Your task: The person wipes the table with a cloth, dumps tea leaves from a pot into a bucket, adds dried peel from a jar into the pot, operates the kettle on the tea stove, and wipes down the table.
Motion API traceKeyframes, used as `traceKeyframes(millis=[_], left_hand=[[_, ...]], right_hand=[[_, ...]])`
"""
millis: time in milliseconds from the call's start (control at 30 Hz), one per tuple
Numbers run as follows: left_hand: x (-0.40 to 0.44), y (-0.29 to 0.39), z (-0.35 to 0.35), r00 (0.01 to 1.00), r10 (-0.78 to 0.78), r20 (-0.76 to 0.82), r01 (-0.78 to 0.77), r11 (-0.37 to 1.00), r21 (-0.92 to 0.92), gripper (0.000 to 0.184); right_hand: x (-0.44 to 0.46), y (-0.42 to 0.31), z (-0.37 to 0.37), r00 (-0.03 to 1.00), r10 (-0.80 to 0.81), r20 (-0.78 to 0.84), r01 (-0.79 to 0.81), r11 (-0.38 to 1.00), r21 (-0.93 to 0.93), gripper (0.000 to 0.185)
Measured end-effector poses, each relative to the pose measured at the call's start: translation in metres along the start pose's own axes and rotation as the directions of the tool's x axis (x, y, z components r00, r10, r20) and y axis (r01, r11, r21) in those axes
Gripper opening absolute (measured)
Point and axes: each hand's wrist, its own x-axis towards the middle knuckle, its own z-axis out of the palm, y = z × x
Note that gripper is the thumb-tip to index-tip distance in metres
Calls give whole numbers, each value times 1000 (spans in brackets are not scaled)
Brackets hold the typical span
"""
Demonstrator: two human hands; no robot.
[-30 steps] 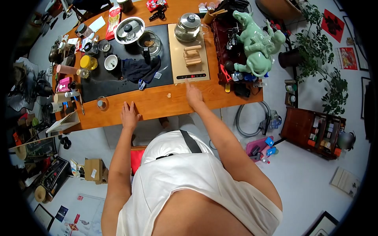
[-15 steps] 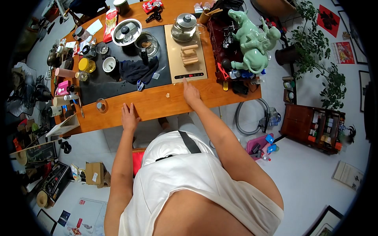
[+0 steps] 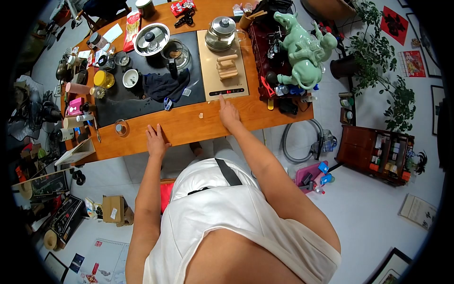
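My left hand [image 3: 157, 141] rests on the front edge of the wooden table [image 3: 179, 124], fingers spread and holding nothing. My right hand [image 3: 229, 116] points its index finger at the near edge of a gold electric hot plate [image 3: 238, 60], by its control strip with lit red digits. The other fingers look partly curled, with nothing in them. A glass kettle with a lid [image 3: 221, 38] stands on the far end of the hot plate. Nearer me, a slatted wooden piece [image 3: 227, 67] lies on the same plate.
Left of the plate, a black mat bears a dark cloth [image 3: 165, 85], a glass pot [image 3: 184, 60], a steel lidded pan [image 3: 151, 39] and a white cup [image 3: 130, 78]. A green ceramic figurine [image 3: 305, 54] stands at right. A small glass cup [image 3: 121, 128] sits near the front edge.
Almost nothing differs. My right index finger stays at the control strip, and my left hand remains on the table edge.
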Motion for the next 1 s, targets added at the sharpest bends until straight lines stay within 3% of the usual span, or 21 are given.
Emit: traceKeyframes(millis=[500,600,1000], left_hand=[[3,3,-1,1000,-1,-13,2,1000,20,112],[2,3,-1,1000,-2,-19,2,1000,19,113],[10,2,4,999,-38,28,37,998,42,116]], right_hand=[[1,-2,2,1000,25,6,-25,1000,5,71],[-2,-6,-7,998,28,52,-28,1000,-11,61],[2,-5,-5,997,7,79,-4,999,-35,74]])
